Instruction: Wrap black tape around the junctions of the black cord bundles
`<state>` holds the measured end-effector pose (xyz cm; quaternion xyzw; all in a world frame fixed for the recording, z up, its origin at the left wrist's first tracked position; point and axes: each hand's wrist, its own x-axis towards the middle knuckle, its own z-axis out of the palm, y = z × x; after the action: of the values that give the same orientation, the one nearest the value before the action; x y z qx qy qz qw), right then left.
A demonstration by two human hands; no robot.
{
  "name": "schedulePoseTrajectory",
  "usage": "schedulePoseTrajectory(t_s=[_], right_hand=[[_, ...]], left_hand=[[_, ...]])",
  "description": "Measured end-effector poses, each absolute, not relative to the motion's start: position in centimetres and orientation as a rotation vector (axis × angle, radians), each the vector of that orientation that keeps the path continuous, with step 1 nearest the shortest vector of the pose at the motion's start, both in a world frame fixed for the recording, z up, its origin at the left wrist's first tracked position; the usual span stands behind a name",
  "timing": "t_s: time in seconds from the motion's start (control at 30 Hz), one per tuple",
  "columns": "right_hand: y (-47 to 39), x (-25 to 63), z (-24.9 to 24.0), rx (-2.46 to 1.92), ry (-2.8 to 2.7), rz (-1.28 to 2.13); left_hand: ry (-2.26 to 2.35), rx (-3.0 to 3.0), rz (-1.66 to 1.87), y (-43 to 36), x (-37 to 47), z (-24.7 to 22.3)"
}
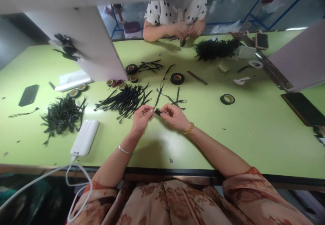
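Over the near middle of the table, my left hand (142, 118) is closed in a pinch on the lower end of a short black cable (158, 95). The cable rises away from the fingertips and ends in a thin loop. My right hand (175, 116) grips a small roll of black tape (157, 112) between thumb and fingers, close beside the left fingertips. Whether tape is stuck to the cable is too small to tell. Just beyond the hands lie a heap of black cables (127, 98) and a few loose black cables (177, 99).
A second cable heap (64, 115) and a white power bank (85, 137) are at left. Tape rolls (177, 79) lie about, one at right (228, 99). A phone (303, 108) sits far right. A white divider (83, 42) stands left; a co-worker's hands (184, 30) work opposite.
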<state>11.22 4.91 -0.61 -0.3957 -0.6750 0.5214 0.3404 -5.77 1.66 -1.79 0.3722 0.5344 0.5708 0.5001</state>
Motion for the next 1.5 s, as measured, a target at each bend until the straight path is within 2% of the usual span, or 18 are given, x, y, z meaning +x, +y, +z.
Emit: schedulePoseTrajectory(t_s=[0.3, 0.8, 1.03, 1.27, 1.5], right_hand=[[4.9, 10.9, -1.3, -1.069, -1.647, 1.316], [4.5, 10.4, -1.9, -1.116, -1.559, 1.342], [4.3, 10.2, -2.1, -1.101, -1.523, 1.369], [4.0, 10.1, -1.8, -1.085, -1.532, 1.372], [4.1, 10.1, -2.3, -1.136, -1.478, 1.368]], left_hand=[[1.463, 1.137, 1.242, 1.2, -5.4, -1.4], [1.538, 1.389, 1.279, 1.0, -5.2, -1.3], [1.528, 1.213, 1.23, 1.2, -5.1, -1.9], [1.289, 0.905, 1.193, 1.5, -5.1, -2.4], [1.24, 0.886, 1.175, 1.6, -5.1, -2.5]])
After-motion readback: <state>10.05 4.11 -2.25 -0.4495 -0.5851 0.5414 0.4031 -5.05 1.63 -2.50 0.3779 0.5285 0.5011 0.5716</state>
